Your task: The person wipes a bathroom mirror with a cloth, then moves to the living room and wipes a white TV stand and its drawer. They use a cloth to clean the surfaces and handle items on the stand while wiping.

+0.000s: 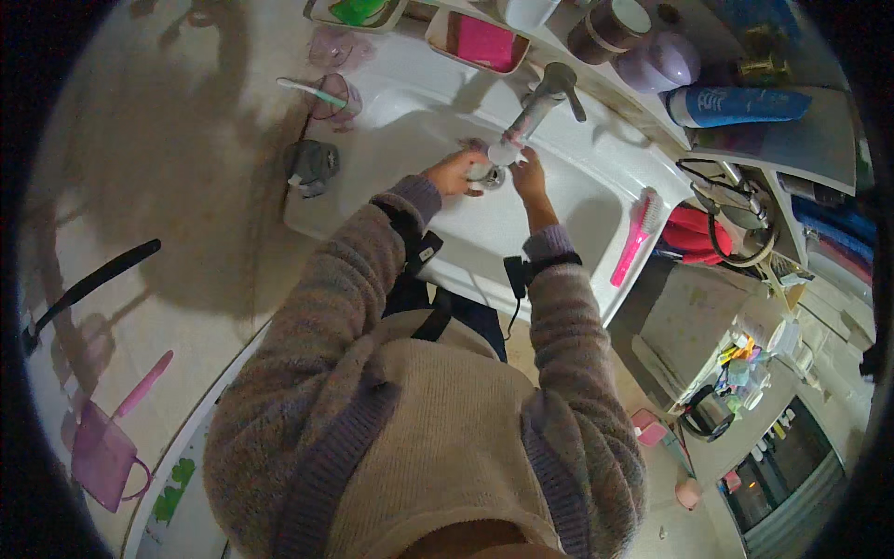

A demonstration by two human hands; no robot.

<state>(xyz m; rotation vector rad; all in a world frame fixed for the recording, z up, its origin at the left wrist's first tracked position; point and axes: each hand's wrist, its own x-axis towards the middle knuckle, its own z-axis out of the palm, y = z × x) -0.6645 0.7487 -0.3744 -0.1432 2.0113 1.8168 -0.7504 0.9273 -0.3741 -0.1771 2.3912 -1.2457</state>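
Both hands are over the white washbasin (447, 237), below the spout of the metal tap (534, 115). My left hand (452, 172) is left of the spout with its fingers curled. A small pale thing shows at its fingertips, too blurred to name. My right hand (532, 180) is right of the spout, its fingertips up beside the whitish spout end (504, 151). Whether they touch it or hold something small, I cannot tell. The round metal drain (492, 179) shows between the hands. Dark bands circle both wrists over knitted sleeves.
A pink hairbrush (634, 241) lies on the basin's right rim. At the left rim are a cup (339, 98) with a toothbrush (311, 91) and a grey pouch-like item (312, 168). A soap dish (482, 40) and a blue tube (740, 106) are at the back.
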